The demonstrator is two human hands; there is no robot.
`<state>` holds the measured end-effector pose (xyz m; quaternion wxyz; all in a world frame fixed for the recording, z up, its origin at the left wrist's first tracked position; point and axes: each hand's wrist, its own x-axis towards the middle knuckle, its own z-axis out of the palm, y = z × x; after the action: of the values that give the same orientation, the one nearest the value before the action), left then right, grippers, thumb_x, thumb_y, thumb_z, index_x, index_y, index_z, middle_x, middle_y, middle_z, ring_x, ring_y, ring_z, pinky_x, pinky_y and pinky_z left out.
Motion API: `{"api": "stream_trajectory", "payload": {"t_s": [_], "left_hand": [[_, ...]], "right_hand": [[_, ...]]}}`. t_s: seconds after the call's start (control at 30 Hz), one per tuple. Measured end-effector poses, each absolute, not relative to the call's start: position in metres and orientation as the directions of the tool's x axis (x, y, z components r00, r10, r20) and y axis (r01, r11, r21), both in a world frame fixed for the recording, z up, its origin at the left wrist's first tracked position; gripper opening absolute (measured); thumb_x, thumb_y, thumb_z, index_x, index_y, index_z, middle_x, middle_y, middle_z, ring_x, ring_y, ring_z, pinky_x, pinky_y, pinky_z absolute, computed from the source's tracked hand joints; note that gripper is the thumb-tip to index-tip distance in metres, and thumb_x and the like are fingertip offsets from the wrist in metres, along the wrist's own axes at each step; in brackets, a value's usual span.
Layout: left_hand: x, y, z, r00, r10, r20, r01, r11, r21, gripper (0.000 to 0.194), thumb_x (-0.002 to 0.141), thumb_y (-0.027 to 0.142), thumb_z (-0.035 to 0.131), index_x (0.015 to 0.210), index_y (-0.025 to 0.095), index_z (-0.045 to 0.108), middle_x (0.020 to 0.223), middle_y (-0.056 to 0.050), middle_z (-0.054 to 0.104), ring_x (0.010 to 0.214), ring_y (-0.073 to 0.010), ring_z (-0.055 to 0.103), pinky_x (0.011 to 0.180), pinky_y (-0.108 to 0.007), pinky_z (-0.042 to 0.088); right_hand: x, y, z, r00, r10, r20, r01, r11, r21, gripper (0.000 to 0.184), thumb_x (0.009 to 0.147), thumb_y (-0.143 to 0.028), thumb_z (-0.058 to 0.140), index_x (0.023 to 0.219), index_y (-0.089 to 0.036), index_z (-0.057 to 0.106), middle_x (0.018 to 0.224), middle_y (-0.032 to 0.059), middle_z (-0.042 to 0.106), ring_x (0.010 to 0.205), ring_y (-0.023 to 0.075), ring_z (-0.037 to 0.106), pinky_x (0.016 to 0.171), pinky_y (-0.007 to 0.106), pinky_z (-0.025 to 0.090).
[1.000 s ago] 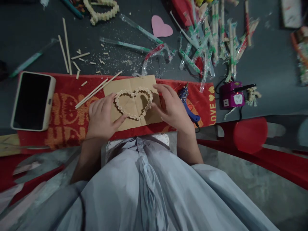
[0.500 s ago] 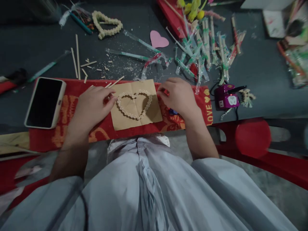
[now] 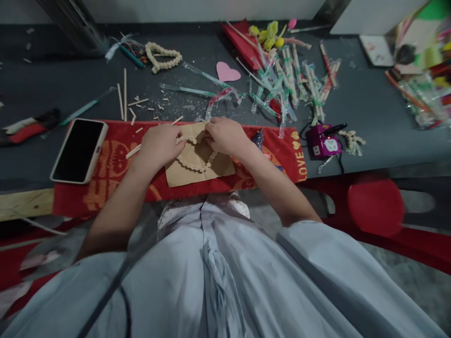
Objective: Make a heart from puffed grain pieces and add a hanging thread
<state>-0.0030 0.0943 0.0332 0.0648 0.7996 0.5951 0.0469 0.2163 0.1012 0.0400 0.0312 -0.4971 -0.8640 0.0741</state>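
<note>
A pale heart-shaped outline (image 3: 195, 167) made of small wooden bits lies on a creased sheet of brown paper (image 3: 176, 178). My left hand (image 3: 162, 144) is closed on its upper left curve, thumb and fingers pressed together there. On the upper right curve, the curled fingers of my right hand (image 3: 225, 136) hold the outline and cover part of it. Under the paper is a red cloth (image 3: 109, 141) with gold print. Thin wooden sticks (image 3: 133, 151) stick out beside my left hand.
A phone (image 3: 80, 150) lies left on the cloth. Sticks and cut pieces (image 3: 138, 102) are scattered behind. A second heart frame (image 3: 162, 63), a pink paper heart (image 3: 227, 72) and wrapped chopsticks (image 3: 289, 70) lie farther back. A purple device (image 3: 324, 141) stands right, near a red chair (image 3: 375, 204).
Both hands have moved inward from either side of the paper onto the heart outline and closed on its upper curves. The view has tilted up, showing more of the table's back.
</note>
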Motion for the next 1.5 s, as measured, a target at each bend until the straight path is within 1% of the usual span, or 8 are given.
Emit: {"api": "stream_trajectory", "payload": {"t_s": [0.1, 0.33, 0.57, 0.83, 1.23, 1.37, 1.43, 1.5], "left_hand": [[0.000, 0.088, 0.036, 0.282, 0.959, 0.025, 0.948, -0.282, 0.148, 0.031, 0.090, 0.039, 0.054, 0.097, 0.022, 0.079, 0.098, -0.017, 0.077, 0.096, -0.0377, 0.073, 0.084, -0.049, 0.057], [0.002, 0.069, 0.047, 0.218, 0.969, 0.116, 0.926, -0.243, 0.289, 0.032, 0.096, 0.038, 0.052, 0.114, 0.026, 0.076, 0.116, -0.014, 0.074, 0.116, -0.0348, 0.070, 0.100, -0.047, 0.054], [0.004, 0.049, 0.056, 0.254, 0.908, 0.333, 0.909, -0.342, 0.239, 0.029, 0.103, 0.040, 0.052, 0.117, 0.026, 0.073, 0.119, -0.012, 0.074, 0.114, -0.0317, 0.071, 0.097, -0.041, 0.055], [0.004, 0.031, 0.052, 0.289, 0.836, 0.467, 0.877, -0.427, 0.222, 0.030, 0.109, 0.041, 0.050, 0.123, 0.025, 0.071, 0.116, -0.011, 0.074, 0.112, -0.0276, 0.072, 0.099, -0.038, 0.055], [0.005, 0.024, 0.051, 0.247, 0.844, 0.476, 0.857, -0.420, 0.300, 0.033, 0.106, 0.050, 0.057, 0.124, 0.025, 0.070, 0.122, -0.010, 0.074, 0.121, -0.0293, 0.069, 0.106, -0.042, 0.053], [-0.005, 0.020, 0.050, 0.094, 0.835, 0.542, 0.820, -0.373, 0.433, 0.035, 0.108, 0.044, 0.050, 0.131, 0.023, 0.066, 0.126, -0.007, 0.076, 0.121, -0.0246, 0.070, 0.108, -0.042, 0.054], [-0.012, 0.022, 0.042, 0.042, 0.874, 0.484, 0.791, -0.325, 0.518, 0.034, 0.108, 0.034, 0.042, 0.126, 0.022, 0.069, 0.119, -0.007, 0.078, 0.114, -0.0236, 0.073, 0.104, -0.041, 0.056], [-0.018, 0.028, 0.032, 0.101, 0.935, 0.340, 0.787, -0.283, 0.547, 0.033, 0.102, 0.029, 0.045, 0.116, 0.022, 0.074, 0.113, -0.007, 0.080, 0.108, -0.0249, 0.075, 0.099, -0.039, 0.058]], "right_hand": [[0.217, 0.102, 0.040, -0.499, 0.866, -0.007, 0.854, 0.491, -0.172, 0.030, 0.092, -0.011, 0.054, 0.115, -0.012, 0.074, 0.121, 0.0219, 0.077, 0.111, 0.0353, 0.069, 0.093, 0.047, 0.054], [0.229, 0.099, 0.057, -0.482, 0.876, -0.016, 0.848, 0.463, -0.257, 0.035, 0.093, -0.016, 0.052, 0.122, -0.014, 0.071, 0.119, 0.0177, 0.077, 0.108, 0.0318, 0.069, 0.091, 0.042, 0.051], [0.246, 0.096, 0.074, -0.578, 0.814, 0.057, 0.748, 0.557, -0.362, 0.032, 0.089, -0.024, 0.062, 0.119, -0.018, 0.071, 0.111, 0.0104, 0.076, 0.097, 0.0243, 0.066, 0.082, 0.034, 0.045], [0.249, 0.099, 0.086, -0.711, 0.699, 0.075, 0.624, 0.677, -0.391, 0.031, 0.089, -0.029, 0.064, 0.116, -0.017, 0.073, 0.101, 0.0067, 0.074, 0.090, 0.0205, 0.062, 0.081, 0.033, 0.042], [0.238, 0.108, 0.076, -0.782, 0.613, 0.116, 0.493, 0.721, -0.487, 0.023, 0.089, -0.026, 0.062, 0.105, -0.016, 0.075, 0.090, 0.0023, 0.072, 0.081, 0.0143, 0.057, 0.074, 0.029, 0.041], [0.243, 0.104, 0.078, -0.789, 0.598, 0.141, 0.471, 0.736, -0.485, 0.021, 0.091, -0.025, 0.060, 0.104, -0.016, 0.074, 0.091, 0.0027, 0.071, 0.082, 0.0147, 0.058, 0.076, 0.030, 0.042], [0.246, 0.100, 0.079, -0.794, 0.583, 0.170, 0.448, 0.752, -0.484, 0.020, 0.093, -0.025, 0.060, 0.104, -0.017, 0.074, 0.093, 0.0035, 0.072, 0.084, 0.0157, 0.058, 0.079, 0.031, 0.043], [0.250, 0.096, 0.078, -0.795, 0.573, 0.198, 0.427, 0.761, -0.488, 0.018, 0.094, -0.025, 0.061, 0.104, -0.018, 0.074, 0.095, 0.0040, 0.072, 0.085, 0.0162, 0.059, 0.079, 0.031, 0.043]]}}
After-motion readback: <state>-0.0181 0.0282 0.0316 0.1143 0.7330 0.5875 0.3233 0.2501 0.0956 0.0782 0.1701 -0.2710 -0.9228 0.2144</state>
